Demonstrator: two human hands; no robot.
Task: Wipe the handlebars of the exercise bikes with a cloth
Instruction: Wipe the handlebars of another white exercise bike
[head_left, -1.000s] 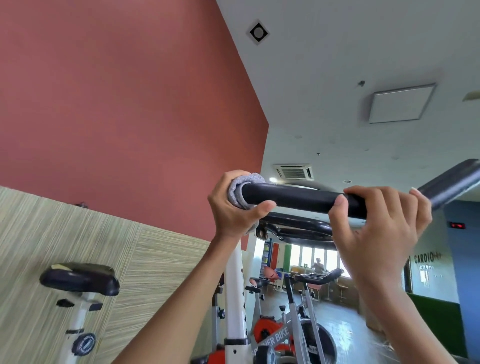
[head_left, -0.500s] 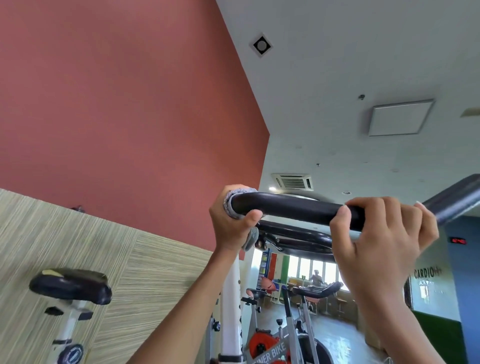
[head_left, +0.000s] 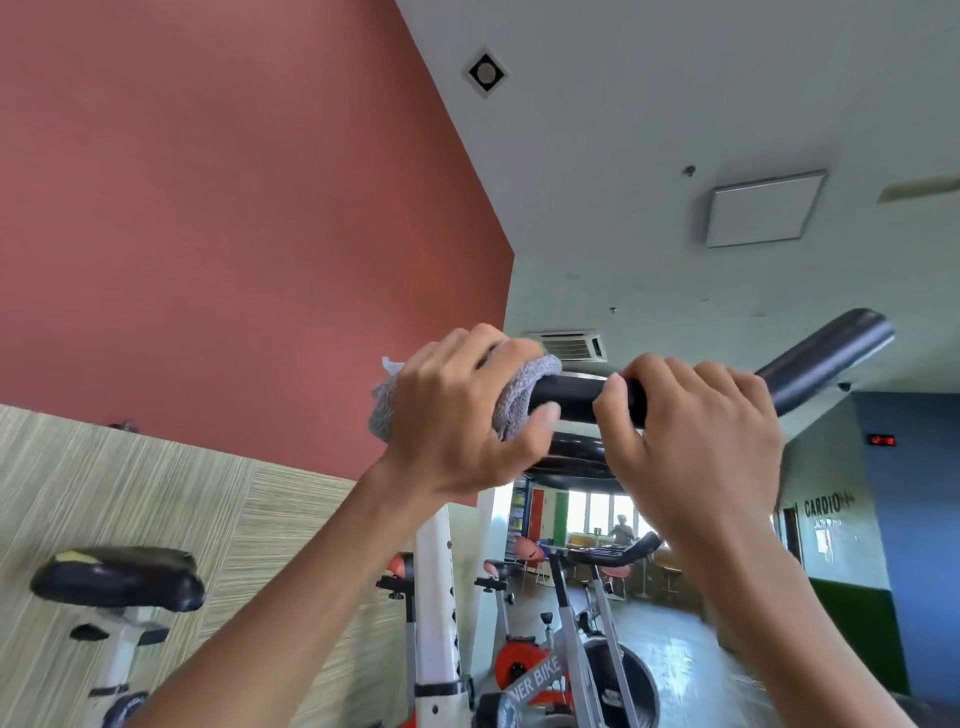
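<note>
1. White letters on the grey frame of a spin bike (head_left: 563, 660) read "NER BIKE"; the start of the word is cut off. The bike has an orange flywheel cover.
2. Dark lettering on the far wall spells "CARDIO" (head_left: 827, 504); the smaller line beneath it is too blurred to read. A red digital display (head_left: 881, 440) on the blue wall (head_left: 919, 545) is also unreadable.
3. The room is a gym seen from low down, with a terracotta wall (head_left: 234, 223) above striped wood-look panelling (head_left: 171, 483). The pale ceiling carries a square light panel (head_left: 763, 208), a small square downlight (head_left: 485, 73) and an air vent (head_left: 569, 345).
4. A black saddle (head_left: 119, 577) on a white post stands low on the left. Bright windows and a distant person (head_left: 622, 527) show at the back.
5. The handlebar (head_left: 826, 358) is a black padded tube running across the middle of the view and rising to the right, atop a white post (head_left: 436, 597).
6. The cloth (head_left: 522, 395) is grey and fluffy, bunched over the bar's left end.
7. The left hand (head_left: 457, 415) clasps the cloth around the bar, thumb underneath.
8. The right hand (head_left: 696, 441) grasps the bare bar just beside it, fingers curled over the top.
</note>
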